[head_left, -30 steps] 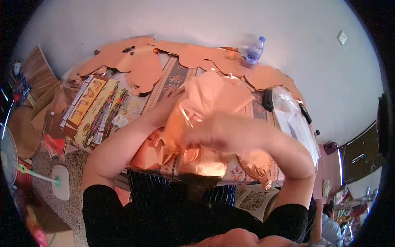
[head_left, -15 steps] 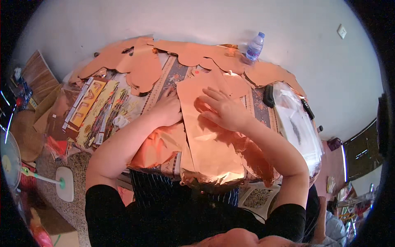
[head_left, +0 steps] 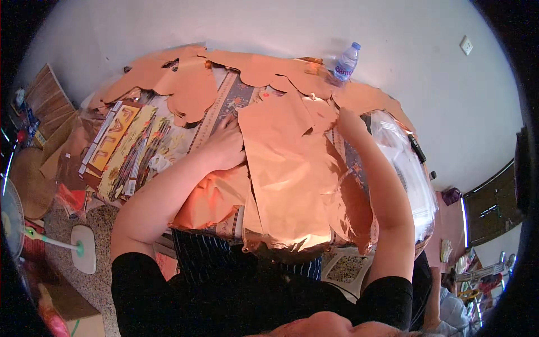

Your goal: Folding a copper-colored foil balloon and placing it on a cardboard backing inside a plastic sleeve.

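A long copper-coloured foil sheet (head_left: 286,174) runs down the middle of the table to its near edge, creased and shiny. My left hand (head_left: 227,147) rests against its left edge, fingers stretched forward; the thumb side is partly hidden by the sheet. My right hand (head_left: 349,124) is at the far right, by a smaller copper piece (head_left: 323,115) and next to the scalloped copper sheet (head_left: 370,100). Its fingers are mostly hidden, so what they touch does not show. Crumpled copper foil (head_left: 213,199) lies under my left forearm.
Scalloped copper cut-outs (head_left: 193,98) line the table's far side. A water bottle (head_left: 347,62) stands against the wall. Packaged decorations (head_left: 115,140) lie at left, clear plastic packages (head_left: 404,168) and a black pen-like object (head_left: 418,148) at right. A fan (head_left: 11,216) stands far left.
My right hand has left the middle of the foil sheet and moved right and away, toward the scalloped piece. My left hand has stayed at the sheet's left edge.
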Demonstrator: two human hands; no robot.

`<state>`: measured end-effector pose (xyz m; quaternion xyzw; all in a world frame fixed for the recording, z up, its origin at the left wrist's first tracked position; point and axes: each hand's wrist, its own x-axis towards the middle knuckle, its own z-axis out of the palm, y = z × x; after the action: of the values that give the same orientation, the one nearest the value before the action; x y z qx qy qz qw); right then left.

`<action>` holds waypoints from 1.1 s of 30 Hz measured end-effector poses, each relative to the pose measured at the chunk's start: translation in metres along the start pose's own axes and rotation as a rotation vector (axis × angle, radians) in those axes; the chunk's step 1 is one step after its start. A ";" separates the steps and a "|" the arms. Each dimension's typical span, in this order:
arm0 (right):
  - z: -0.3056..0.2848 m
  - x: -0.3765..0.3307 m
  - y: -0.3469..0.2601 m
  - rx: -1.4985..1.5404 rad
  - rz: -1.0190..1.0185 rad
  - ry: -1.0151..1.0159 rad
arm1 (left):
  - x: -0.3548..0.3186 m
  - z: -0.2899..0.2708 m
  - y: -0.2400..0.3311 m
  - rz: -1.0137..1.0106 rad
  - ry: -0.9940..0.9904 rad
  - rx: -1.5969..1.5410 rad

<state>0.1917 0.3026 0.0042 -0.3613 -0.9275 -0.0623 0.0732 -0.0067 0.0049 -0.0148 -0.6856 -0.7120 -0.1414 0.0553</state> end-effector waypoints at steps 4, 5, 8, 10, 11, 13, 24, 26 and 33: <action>-0.039 -0.042 0.013 0.485 -0.249 -0.092 | 0.001 -0.001 0.002 -0.006 -0.017 -0.046; -0.059 -0.058 0.012 0.658 -0.295 -0.211 | 0.001 -0.001 0.003 -0.013 -0.021 -0.044; -0.112 -0.127 -0.011 0.851 -0.317 -0.546 | 0.002 -0.007 0.006 -0.067 -0.111 0.007; -0.128 -0.162 -0.022 0.763 -0.502 -0.574 | 0.001 -0.006 0.002 -0.047 -0.089 -0.021; -0.120 -0.168 -0.019 0.684 -0.569 -0.441 | -0.001 -0.006 0.000 -0.043 -0.061 -0.039; -0.111 -0.176 -0.013 0.599 -0.620 -0.306 | -0.002 -0.007 -0.001 -0.030 -0.046 -0.063; -0.088 -0.182 -0.017 0.071 -0.406 -0.271 | 0.002 0.002 -0.004 0.016 0.006 -0.074; -0.096 -0.196 -0.014 0.242 -0.470 -0.317 | 0.001 -0.001 -0.002 0.011 -0.004 -0.046; -0.127 -0.255 -0.028 0.524 -0.622 -0.711 | -0.002 0.000 -0.008 0.001 -0.010 -0.026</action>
<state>0.3705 0.0922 0.0809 -0.0383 -0.9428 0.2784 -0.1794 -0.0141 0.0031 -0.0162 -0.6874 -0.7099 -0.1469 0.0429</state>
